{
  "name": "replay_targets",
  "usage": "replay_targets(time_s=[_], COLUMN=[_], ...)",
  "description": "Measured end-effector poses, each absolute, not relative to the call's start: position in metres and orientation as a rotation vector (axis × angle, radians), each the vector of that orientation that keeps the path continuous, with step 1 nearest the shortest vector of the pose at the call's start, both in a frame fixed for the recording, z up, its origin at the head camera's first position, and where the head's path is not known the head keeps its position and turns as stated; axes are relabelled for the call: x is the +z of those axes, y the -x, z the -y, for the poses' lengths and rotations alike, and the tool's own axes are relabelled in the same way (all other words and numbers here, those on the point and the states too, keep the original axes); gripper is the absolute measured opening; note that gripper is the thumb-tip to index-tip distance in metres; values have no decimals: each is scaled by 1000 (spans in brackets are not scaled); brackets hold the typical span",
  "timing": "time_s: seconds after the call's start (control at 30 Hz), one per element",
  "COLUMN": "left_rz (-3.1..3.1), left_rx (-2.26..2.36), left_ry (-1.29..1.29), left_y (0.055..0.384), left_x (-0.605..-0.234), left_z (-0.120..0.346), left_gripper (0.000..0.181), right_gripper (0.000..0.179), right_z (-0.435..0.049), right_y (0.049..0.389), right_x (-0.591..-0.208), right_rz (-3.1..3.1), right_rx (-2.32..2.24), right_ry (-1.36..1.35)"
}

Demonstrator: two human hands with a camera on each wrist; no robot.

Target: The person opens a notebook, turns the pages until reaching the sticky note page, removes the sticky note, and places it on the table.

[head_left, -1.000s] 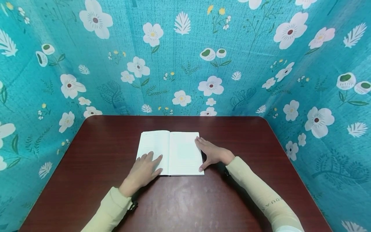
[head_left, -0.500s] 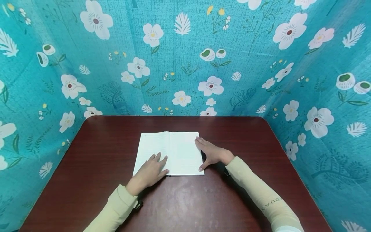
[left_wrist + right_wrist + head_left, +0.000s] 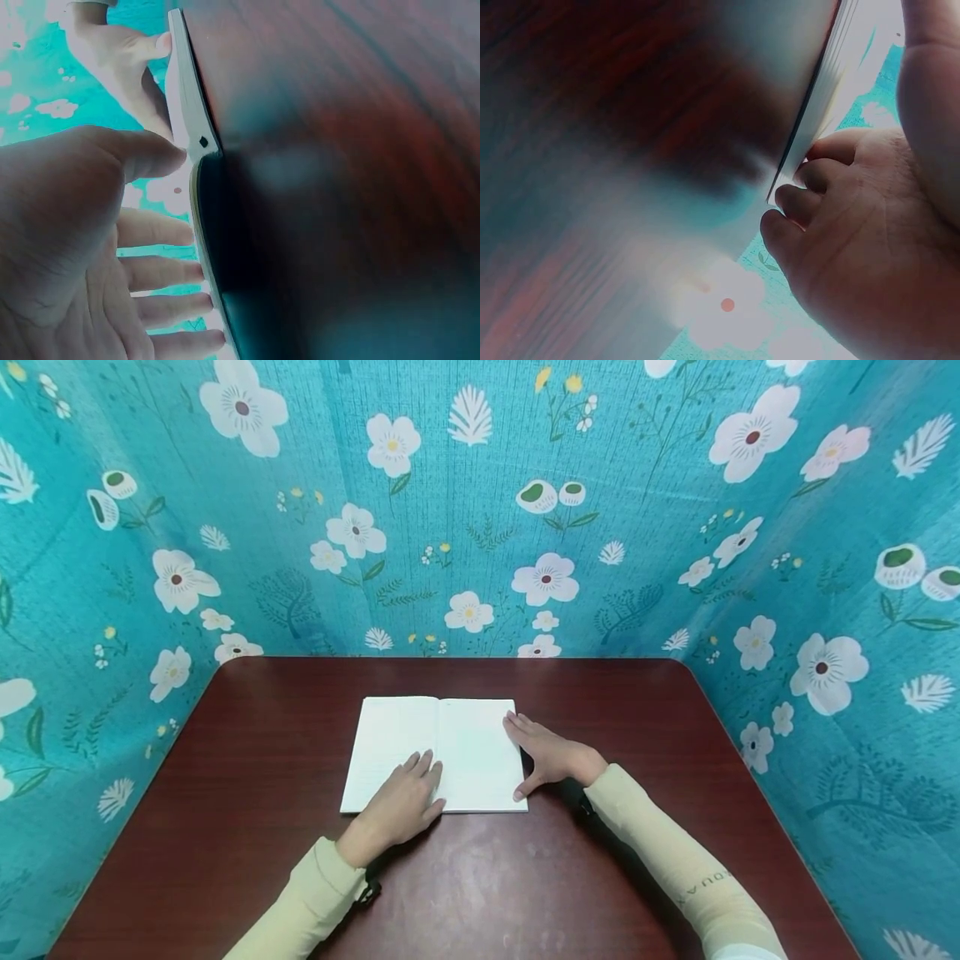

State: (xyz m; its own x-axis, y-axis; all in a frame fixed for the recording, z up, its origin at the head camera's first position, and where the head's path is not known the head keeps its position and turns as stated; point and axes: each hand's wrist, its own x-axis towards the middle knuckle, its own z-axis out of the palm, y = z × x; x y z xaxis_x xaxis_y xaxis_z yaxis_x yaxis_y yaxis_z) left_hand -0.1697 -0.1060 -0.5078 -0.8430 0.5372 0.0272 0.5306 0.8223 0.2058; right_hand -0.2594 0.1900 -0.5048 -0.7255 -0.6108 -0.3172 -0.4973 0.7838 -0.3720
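An open book [image 3: 480, 752] lies pages up on a dark red counter [image 3: 480, 885]. Over the last second the left hand [image 3: 401, 802] has slid across the left page [image 3: 378, 735] towards the centre fold [image 3: 438, 722], fingers straight and slightly apart, and that page now reaches further out, so the book seems to lie flatter. The right hand [image 3: 551, 758] has stayed at the right edge, thumb spread wide from its fingers, apparently steadying it.
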Motion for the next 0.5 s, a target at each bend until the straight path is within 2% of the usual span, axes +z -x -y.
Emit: replay_targets(time_s=[0.23,0.5], left_rz=[-3048,-3090], left_rx=[239,209], left_ry=[-909,-1010], left_y=[169,170], left_x=[-508,-504], left_z=[98,87], left_gripper=[59,51], right_gripper=[135,135], right_z=[-190,-190], right_y=[261,261], right_x=[-504,-503], right_rz=[-2545,-2546], right_rx=[-340,-331], right_ry=[848,849])
